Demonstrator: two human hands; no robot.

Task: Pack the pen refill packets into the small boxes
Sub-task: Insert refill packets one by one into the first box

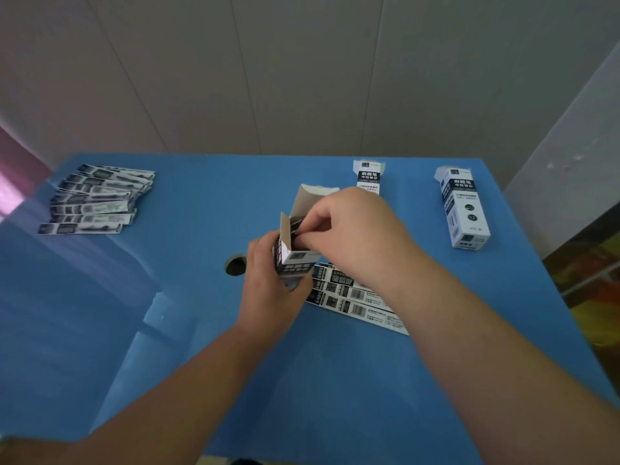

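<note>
My left hand (268, 290) grips a small white and black box (295, 260) upright above the blue table, its top flaps standing open. My right hand (349, 229) pinches a dark refill packet (297, 229) at the box's open mouth; most of the packet is hidden inside. Under my right wrist lie a few flat refill packets (352, 297) on the table. A fanned pile of several more packets (97, 199) lies at the far left. Two other small boxes stand at the back, one (368, 177) behind my right hand and one (464, 209) at the right.
The blue table (167, 330) has a round hole (236, 265) just left of my left hand. Its right edge runs close to the right box, with a pale wall behind and a colourful floor area (590, 280) beyond.
</note>
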